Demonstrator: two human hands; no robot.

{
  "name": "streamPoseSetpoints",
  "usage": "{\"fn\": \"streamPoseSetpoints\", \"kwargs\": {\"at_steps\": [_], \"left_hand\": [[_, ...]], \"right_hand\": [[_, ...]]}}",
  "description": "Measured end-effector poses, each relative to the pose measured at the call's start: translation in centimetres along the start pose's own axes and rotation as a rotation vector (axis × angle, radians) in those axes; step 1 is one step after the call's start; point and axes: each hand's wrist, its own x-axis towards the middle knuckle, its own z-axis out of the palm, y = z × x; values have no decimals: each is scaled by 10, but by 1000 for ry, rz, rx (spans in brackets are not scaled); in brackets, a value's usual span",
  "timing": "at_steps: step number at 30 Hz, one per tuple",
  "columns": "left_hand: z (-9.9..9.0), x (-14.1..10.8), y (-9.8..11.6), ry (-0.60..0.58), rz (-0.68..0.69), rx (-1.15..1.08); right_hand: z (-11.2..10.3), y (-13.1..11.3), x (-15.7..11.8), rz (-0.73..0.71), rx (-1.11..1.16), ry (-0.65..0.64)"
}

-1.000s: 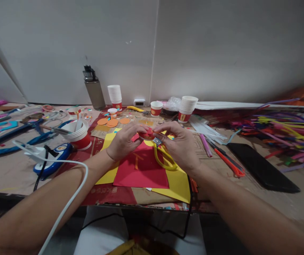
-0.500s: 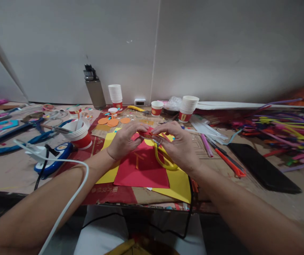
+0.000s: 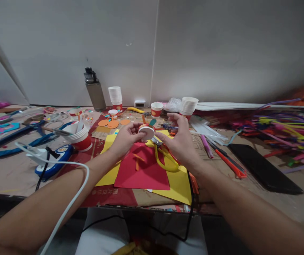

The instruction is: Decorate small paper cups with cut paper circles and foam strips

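Between the fingers of my left hand [image 3: 127, 137] is a cut-down paper cup bottom [image 3: 147, 132], its white round base facing me. An orange strip and a teal strip stick up from its rim. My right hand [image 3: 180, 140] is apart from it on the right, thumb and fingers spread, holding nothing. Below lie a red paper sheet [image 3: 141, 173] with small orange paper strips [image 3: 137, 162] on it, and yellow paper [image 3: 180, 191] underneath. Yellow-handled scissors [image 3: 165, 163] rest on the sheets beneath my right hand.
Stacked paper cups [image 3: 115, 97] stand by the wall beside a bottle [image 3: 95, 92]. Orange paper discs [image 3: 113, 124] lie behind my left hand. At right are a red cutter knife [image 3: 230, 163], a black phone-like slab [image 3: 265, 168] and colourful pipe cleaners [image 3: 295, 134]. A white cable [image 3: 84, 177] crosses my left forearm.
My right hand has let go of the cup bottom and moved right, its fingers opening. The cup bottom has turned in my left hand, so its white base and strips now show.
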Motion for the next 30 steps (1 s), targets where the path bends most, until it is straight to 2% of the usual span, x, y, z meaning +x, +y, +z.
{"fn": "streamPoseSetpoints", "kwargs": {"at_steps": [3,7,13,22,30], "left_hand": [[0,1,-1,8,-76,-145],[3,1,-1,-1,-137,-271],[13,-4,5,39,-201,-316],[8,-8,6,23,-187,-185],[7,-6,2,-12,-202,-244]], "right_hand": [[7,9,1,167,114,-20],[15,14,-1,311,205,-161],[21,14,-3,345,290,-275],[19,10,-2,422,341,-293],[19,11,-3,381,285,-303]]}}
